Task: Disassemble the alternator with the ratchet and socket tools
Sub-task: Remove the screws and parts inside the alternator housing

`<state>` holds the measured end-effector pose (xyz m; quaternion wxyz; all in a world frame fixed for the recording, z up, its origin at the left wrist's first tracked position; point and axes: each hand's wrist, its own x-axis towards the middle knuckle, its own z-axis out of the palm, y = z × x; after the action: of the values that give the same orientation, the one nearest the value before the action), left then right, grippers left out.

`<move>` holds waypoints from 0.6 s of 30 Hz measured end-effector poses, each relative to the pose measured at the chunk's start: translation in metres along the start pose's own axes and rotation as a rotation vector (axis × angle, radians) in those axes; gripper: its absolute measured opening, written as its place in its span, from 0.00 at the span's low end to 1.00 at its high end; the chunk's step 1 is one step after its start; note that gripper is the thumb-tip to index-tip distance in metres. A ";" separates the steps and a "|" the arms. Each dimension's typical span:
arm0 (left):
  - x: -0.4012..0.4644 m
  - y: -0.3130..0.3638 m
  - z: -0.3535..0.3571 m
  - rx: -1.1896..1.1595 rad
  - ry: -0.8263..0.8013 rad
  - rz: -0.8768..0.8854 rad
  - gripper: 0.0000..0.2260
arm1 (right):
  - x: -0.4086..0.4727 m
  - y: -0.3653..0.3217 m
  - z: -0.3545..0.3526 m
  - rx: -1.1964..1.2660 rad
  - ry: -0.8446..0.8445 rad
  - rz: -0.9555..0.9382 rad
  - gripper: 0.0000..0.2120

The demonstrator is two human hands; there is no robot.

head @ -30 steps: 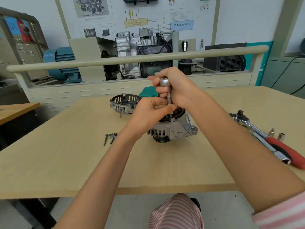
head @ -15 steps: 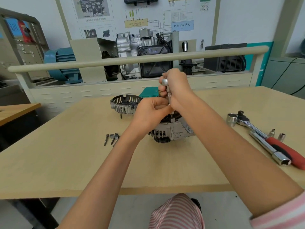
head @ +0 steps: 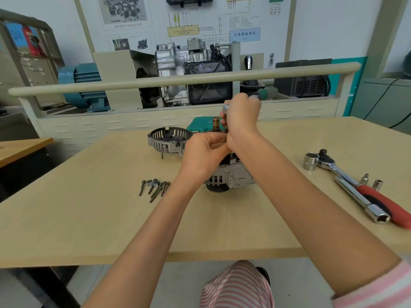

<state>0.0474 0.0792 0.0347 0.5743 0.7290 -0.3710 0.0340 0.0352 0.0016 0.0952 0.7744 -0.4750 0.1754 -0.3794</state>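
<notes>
While left hand (head: 205, 152) steadies alternator (head: 231, 177), right hand (head: 241, 114) grips driver (head: 225, 108).

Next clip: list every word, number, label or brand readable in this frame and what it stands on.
"仪表控制单元": blue label on the wall board; the small line beneath is blurred.
Yellow box on the wiring diagram: print too small to read.
Caption under the engine poster: blurred.
Blue and red sign on the left rack: cannot be read.
Ratchet, sockets, alternator: no markings visible.

Wooden table (head: 89, 218) under alternator (head: 231, 177), end cover (head: 168, 141), bolts (head: 155, 188), ratchet (head: 355, 187), sockets (head: 371, 182).
</notes>
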 end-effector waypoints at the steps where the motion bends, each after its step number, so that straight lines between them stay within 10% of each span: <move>1: -0.001 0.000 0.000 0.000 0.010 0.000 0.07 | 0.000 -0.003 0.000 -0.024 -0.045 0.041 0.12; 9: -0.006 -0.005 -0.003 -0.039 -0.019 0.078 0.04 | 0.004 -0.019 -0.017 -0.076 -0.635 0.380 0.10; 18: -0.006 -0.011 0.004 -0.040 0.062 0.165 0.08 | -0.008 0.002 0.000 -0.042 -0.016 -0.100 0.09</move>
<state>0.0481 0.0794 0.0216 0.5953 0.6829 -0.4123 0.0962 0.0308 0.0086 0.0923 0.7457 -0.5022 0.1532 -0.4103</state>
